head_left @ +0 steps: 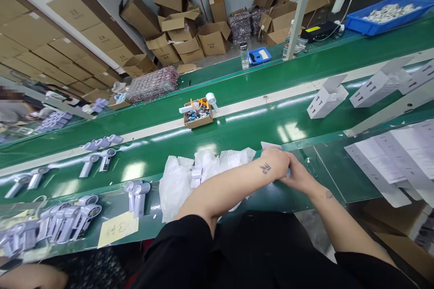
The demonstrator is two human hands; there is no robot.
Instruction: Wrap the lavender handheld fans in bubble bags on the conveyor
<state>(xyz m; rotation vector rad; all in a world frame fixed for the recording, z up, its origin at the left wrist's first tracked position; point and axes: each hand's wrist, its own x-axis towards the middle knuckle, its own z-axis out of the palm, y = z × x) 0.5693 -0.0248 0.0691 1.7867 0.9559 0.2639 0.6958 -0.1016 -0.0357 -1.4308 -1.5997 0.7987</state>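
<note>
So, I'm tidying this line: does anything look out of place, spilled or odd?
Mildly. Small white scraps lie loose on the dark green worktop, left of the translucent white plastic bags, like stray litter. Orange-handled pliers jut from a brown cardboard box of mixed parts, perhaps an untidy spot for a tool. Nothing looks clearly damaged.

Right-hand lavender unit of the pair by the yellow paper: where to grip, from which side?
Grip the unit by its handle, probably from the bench's near edge: the handle points that way, round head farther off. Its neighbour crowds it on the left; the right side, toward the bubble bags, looks freer for a finger.
</note>
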